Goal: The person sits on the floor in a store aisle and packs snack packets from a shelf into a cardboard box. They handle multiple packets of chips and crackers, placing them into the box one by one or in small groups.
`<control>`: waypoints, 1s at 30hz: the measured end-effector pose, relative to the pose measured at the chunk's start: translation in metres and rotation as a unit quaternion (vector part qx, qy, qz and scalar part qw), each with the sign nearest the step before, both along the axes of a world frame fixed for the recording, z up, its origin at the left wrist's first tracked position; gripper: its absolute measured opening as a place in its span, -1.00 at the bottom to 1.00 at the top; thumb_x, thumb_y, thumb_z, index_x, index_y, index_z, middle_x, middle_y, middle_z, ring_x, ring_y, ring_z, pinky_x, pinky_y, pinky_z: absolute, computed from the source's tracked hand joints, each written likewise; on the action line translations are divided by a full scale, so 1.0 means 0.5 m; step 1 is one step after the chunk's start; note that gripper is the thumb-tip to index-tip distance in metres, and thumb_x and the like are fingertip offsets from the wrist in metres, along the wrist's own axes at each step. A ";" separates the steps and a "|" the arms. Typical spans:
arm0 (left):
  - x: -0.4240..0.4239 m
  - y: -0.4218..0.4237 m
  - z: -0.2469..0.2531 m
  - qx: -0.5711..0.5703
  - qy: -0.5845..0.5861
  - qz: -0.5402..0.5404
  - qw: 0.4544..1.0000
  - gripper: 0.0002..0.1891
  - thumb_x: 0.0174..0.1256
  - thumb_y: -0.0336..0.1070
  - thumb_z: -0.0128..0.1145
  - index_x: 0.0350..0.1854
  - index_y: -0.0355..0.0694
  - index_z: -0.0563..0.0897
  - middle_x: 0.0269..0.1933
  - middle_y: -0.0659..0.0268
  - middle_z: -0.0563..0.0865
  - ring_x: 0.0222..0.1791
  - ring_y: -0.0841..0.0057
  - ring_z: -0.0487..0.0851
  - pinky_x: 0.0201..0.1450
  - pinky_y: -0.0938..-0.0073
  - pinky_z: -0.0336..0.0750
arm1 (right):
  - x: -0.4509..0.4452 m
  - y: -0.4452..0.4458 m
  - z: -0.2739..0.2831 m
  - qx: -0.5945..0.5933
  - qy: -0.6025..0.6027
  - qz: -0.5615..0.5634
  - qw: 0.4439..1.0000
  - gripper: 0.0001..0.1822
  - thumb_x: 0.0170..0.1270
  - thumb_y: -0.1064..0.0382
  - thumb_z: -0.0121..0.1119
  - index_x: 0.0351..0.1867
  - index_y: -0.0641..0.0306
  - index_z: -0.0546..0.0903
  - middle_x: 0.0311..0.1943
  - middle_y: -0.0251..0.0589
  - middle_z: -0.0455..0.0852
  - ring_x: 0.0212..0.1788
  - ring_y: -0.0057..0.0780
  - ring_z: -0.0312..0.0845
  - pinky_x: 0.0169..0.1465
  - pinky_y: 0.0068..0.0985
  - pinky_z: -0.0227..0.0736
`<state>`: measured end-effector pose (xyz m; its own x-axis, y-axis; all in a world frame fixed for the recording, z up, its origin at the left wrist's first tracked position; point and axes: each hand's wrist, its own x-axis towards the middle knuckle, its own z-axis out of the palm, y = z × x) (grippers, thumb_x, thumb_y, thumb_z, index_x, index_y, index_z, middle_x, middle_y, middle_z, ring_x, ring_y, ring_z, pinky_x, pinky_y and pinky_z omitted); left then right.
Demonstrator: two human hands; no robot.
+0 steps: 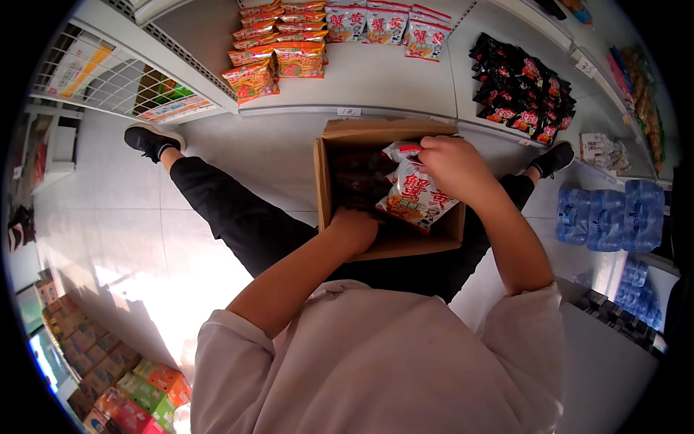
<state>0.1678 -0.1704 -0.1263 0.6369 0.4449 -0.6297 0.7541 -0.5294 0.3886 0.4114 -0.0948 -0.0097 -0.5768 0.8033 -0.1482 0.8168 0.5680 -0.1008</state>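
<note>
An opened cardboard box (pixel 322 184) stands between my spread legs, in front of the shelf. Above its right half, my right hand (pixel 452 165) pinches the top edge of a white snack bag with red lettering (pixel 415 190). A second silvery bag top shows against it, and I cannot tell whether the hand holds that one too. My left hand (pixel 355 230) dips into the box over its near left side, its fingers hidden in shadow. More packets, dim and hard to make out, lie deeper inside.
On the low shelf (pixel 379 89) stand rows of orange snack bags (pixel 298 58), white bags (pixel 425 39) matching the held one, and black packets (pixel 523 87). Packs of blue water bottles (pixel 610 217) are at the right. A wire rack (pixel 108 81) is at the left; colourful cartons (pixel 143 393) sit lower left.
</note>
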 end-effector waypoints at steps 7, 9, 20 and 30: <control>-0.005 -0.001 0.048 -0.089 -0.012 -0.010 0.996 -0.58 0.48 -0.29 0.15 0.32 -0.05 0.80 0.30 0.07 0.83 0.27 0.10 0.82 0.28 0.05 0.69 | -0.160 -0.017 -0.085 0.103 -0.080 0.099 0.986 -0.91 0.09 0.24 0.42 -0.40 0.11 0.89 -0.25 -0.24 0.84 -0.10 -0.26 0.81 -0.12 -0.26 0.62; -0.002 0.011 0.074 -0.099 -0.029 -0.011 0.995 -0.49 0.47 -0.31 0.12 0.45 -0.06 0.70 0.25 0.00 0.84 0.21 0.05 0.83 0.21 0.05 0.71 | -0.194 -0.034 -0.130 0.144 -0.045 0.130 0.980 -0.87 0.06 0.22 0.40 -0.41 0.14 0.89 -0.27 -0.25 0.84 -0.11 -0.23 0.79 -0.11 -0.23 0.63; 0.018 0.011 0.071 -0.091 0.005 0.051 0.994 -0.55 0.65 0.04 0.06 0.10 -0.21 0.85 0.11 -0.03 0.88 0.12 0.01 0.86 0.19 -0.07 0.72 | -0.206 -0.009 -0.322 -0.089 0.022 0.156 0.983 -0.75 0.33 0.19 0.33 -0.03 0.00 0.91 0.21 -0.24 0.81 0.38 -0.16 0.65 0.37 -0.06 0.55; 0.016 0.003 0.063 -0.028 0.000 0.042 0.999 -0.52 0.67 0.10 0.07 0.20 -0.19 0.81 0.16 0.04 0.88 0.19 0.02 0.84 0.25 -0.10 0.70 | -0.094 0.039 -0.412 -0.245 0.170 -0.318 0.900 -0.63 0.49 0.04 0.28 0.11 0.24 0.82 0.13 0.24 0.81 0.18 0.22 0.77 0.23 -0.05 0.66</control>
<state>0.1758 -0.1691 -0.0949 0.5989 0.4611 -0.6547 0.7949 -0.4417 0.4160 0.3642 -0.0755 -0.2159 -0.1016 0.8734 -0.4763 0.8356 -0.1849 -0.5173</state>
